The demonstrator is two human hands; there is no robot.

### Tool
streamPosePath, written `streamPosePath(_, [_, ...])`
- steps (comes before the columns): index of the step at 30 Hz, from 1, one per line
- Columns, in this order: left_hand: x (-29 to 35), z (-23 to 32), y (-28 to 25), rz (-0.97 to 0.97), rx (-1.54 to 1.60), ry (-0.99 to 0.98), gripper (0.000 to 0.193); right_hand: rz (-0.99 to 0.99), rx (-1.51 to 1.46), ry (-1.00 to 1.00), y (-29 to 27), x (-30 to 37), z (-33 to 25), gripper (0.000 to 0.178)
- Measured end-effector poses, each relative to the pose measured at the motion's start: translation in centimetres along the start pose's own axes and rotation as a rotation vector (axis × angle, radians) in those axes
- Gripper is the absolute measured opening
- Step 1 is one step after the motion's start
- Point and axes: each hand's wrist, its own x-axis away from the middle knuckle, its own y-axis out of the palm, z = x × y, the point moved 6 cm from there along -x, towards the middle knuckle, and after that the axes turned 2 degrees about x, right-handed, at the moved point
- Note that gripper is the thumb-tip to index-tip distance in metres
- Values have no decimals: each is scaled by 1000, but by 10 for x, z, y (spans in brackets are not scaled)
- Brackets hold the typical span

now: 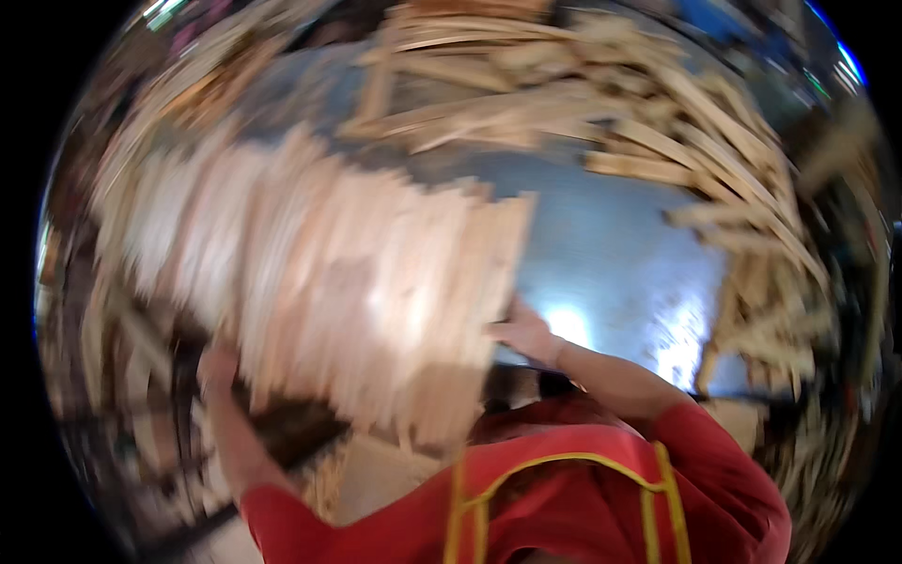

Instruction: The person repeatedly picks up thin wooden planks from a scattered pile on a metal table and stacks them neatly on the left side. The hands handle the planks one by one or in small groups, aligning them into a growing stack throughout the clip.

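Note:
A wide row of pale wooden strips [376, 291] lies side by side across the left and middle of a metal table, with uneven ends. At the right end of the row, my right hand [528, 334] grips the edge strip, its thumb over the wood and the other fingers partly hidden. My left hand [218, 368] is at the near left edge of the row, touching or almost touching the strip ends. Motion smears its fingers, so their grip is unclear. The near ends of the strips overhang the table's front edge.
The bluish metal tabletop [611, 244] shows right of the row. Loose wooden sticks [658, 150] are heaped along the far side and down the right edge. More wood pieces [141, 338] stand at the left, below the row. A pale board [381, 479] lies lower, near my body.

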Motion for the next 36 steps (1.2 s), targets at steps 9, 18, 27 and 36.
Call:
streamPosePath(9, [76, 171, -53, 397, 98, 58, 65, 368, 452, -225, -155, 0, -38, 61])
streamPosePath(18, [249, 482, -103, 377, 632, 820, 72, 227, 1632, 43, -372, -8, -33, 63])
streamPosePath(27, [302, 678, -169, 51, 416, 895, 98, 529, 1357, -89, -520, 94, -19, 68])
streamPosePath(36, [280, 668, -147, -409, 887, 675, 77, 311, 1516, 307, -566, 80, 30, 79])
